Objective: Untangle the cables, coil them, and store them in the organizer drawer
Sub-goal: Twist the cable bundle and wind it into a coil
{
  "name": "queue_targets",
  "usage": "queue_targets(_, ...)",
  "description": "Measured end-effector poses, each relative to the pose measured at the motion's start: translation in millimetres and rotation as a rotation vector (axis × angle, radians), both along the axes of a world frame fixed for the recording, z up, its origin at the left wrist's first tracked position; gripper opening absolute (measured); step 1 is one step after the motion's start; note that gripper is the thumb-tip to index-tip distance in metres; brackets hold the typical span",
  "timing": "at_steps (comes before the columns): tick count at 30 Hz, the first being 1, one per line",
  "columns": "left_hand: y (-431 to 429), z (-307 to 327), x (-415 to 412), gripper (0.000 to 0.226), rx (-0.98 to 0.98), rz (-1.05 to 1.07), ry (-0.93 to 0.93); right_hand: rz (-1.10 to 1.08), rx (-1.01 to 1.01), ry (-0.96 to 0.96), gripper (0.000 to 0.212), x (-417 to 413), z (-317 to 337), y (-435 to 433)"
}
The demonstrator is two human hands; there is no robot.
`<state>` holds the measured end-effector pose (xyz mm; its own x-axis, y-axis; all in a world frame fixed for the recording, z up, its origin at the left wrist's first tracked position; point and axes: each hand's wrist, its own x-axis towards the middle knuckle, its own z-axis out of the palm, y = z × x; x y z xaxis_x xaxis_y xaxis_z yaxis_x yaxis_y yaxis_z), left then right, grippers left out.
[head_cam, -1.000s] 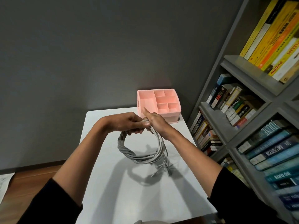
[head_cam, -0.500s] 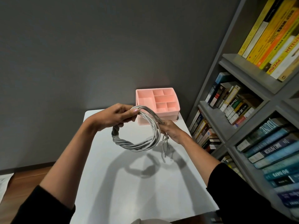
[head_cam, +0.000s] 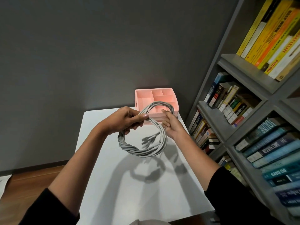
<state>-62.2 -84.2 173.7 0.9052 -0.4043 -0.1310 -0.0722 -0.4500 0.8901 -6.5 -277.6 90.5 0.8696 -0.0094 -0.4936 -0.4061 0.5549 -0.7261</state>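
Step in hand: folding the grey cable bundle [head_cam: 138, 151] from a figure-eight into one stacked coil, as I judge it.
Left hand: the left hand [head_cam: 124, 121] is closed round the bundle where the two loops cross, thumb on top, at 9 o'clock of the coil.
Right hand: the right hand [head_cam: 172, 127] curls its fingers round the strands at 3 o'clock, with the thumb against the upper loop.
How to do it well: pinch the crossing firmly, swing the upper loop down onto the lower one, and tuck the loose plug ends [head_cam: 148, 140] in so they cannot spring the coil open.
Look of the cables: several pale grey cords twisted rope-like along the lower arc, looser and fanned on top; the plugs dangle inside the lower loop.
Where it is: held in the air above the white table [head_cam: 129, 192], just in front of the pink organizer [head_cam: 153, 90] at the table's 12 o'clock end.
Drawer: hidden behind the hands and coil, so I cannot tell if it is open.
Watch for: a coil too wide for the drawer.
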Motion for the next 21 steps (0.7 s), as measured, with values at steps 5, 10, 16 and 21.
queue_targets(5, -2.2, -4.8, 3.1, 0.046, 0.112, 0.012, -0.075, -0.079, 0.288, 0.03, 0.03, 5.5, 18.0, 13.3)
queue_targets(10, 1.2, -3.0, 4.6, 0.042, 0.134, 0.022, -0.163, -0.092, 0.352, 0.016, 0.034, 7.7, 29.1, 17.1)
queue_targets(16, 0.5, -5.8, 5.4, 0.042, 0.168, 0.008, -0.288, -0.108, 0.364, 0.079, 0.028, 4.3, 35.2, 22.1)
queue_targets(21, 6.9, -5.7, 11.9, 0.036, 0.189, -0.004, -0.313, 0.115, 0.436, 0.177, 0.053, 3.7, 28.9, 10.6)
